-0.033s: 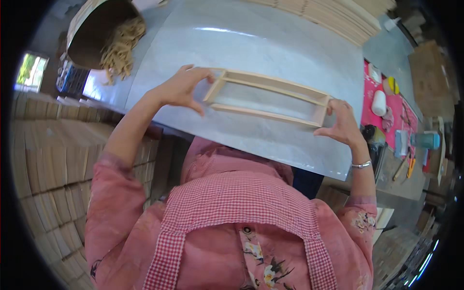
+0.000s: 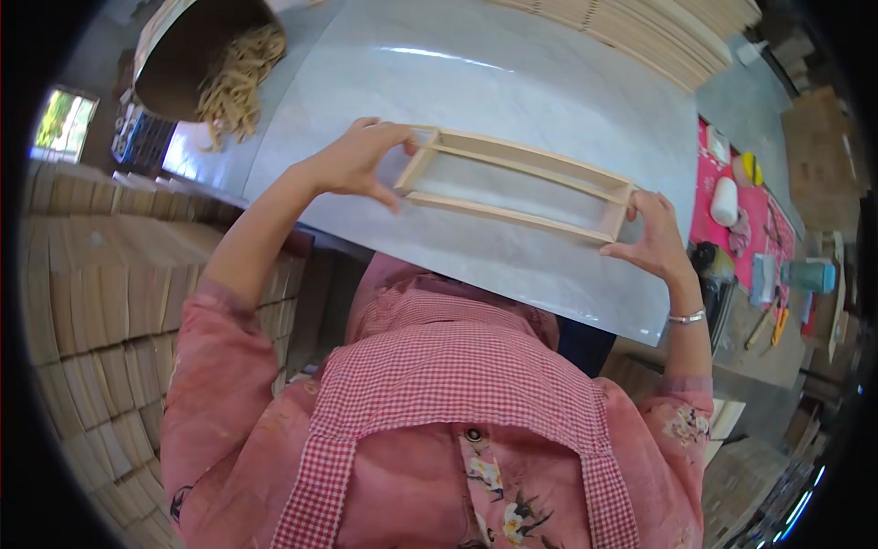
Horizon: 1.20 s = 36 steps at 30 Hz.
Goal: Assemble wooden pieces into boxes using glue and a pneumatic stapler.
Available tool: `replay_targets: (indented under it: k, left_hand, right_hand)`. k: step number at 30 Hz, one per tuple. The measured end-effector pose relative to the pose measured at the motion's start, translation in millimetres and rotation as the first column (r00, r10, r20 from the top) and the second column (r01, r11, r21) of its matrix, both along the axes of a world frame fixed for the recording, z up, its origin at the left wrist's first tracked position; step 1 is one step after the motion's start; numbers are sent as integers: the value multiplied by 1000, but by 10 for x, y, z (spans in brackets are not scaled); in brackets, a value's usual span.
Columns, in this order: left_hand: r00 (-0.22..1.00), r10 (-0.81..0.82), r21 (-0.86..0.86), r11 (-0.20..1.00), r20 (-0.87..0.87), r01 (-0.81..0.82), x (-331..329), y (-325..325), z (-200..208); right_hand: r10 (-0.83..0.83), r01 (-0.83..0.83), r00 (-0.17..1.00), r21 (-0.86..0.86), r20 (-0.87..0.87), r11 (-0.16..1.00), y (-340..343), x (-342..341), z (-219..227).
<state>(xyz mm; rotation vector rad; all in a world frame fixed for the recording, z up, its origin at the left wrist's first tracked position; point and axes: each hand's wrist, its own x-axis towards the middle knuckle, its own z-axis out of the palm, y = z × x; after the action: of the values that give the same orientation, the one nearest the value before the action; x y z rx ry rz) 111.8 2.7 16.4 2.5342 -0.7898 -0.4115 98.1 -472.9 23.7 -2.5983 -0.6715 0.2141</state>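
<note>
A long, narrow frame of pale wood (image 2: pixel 512 212) lies on the grey table, with a thin inner strip running along its far side. My left hand (image 2: pixel 361 163) spans the frame's left end, fingertips at the far corner and thumb by the near one. Around the right end curves my right hand (image 2: pixel 655 236), its fingers at the far corner and its thumb at the near corner. Both hands grip the frame by its short ends. Parts of the right fingertips are hidden behind the end piece.
A stack of pale wooden strips (image 2: pixel 631 37) lies at the table's far right. At the far left, a tipped container (image 2: pixel 169 59) spills tan bands (image 2: pixel 242 87). A pink mat (image 2: pixel 713 210) on the right bears a white bottle (image 2: pixel 724 201). Wooden pieces (image 2: pixel 119 302) are stacked at left.
The whole view has shifted slightly. Both hands stay at the ends of the wooden frame, with hardly any movement against the table.
</note>
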Motion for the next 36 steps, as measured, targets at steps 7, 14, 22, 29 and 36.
replay_targets:
  k: [7, 14, 22, 29, 36]
  left_hand:
    - [991, 82, -223, 973, 107, -57, -228, -35, -146]
    - [927, 241, -488, 870, 287, -74, -575, -112, -536]
    - [872, 216, -405, 914, 438, -23, -664, -182, -620]
    - [993, 115, -469, 879, 40, -83, -479, 65, -463]
    - [953, 296, -378, 891, 64, -252, -435, -157, -547]
  right_hand:
    - [-44, 40, 998, 76, 53, 996, 127, -228, -82]
    - [-87, 2, 944, 258, 319, 966, 136, -498, -474]
    - [-131, 8, 904, 290, 407, 957, 266, -537, -538]
    - [-70, 4, 991, 510, 110, 860, -56, -331, -468]
    - [-262, 184, 885, 228, 386, 956, 171, -105, -782]
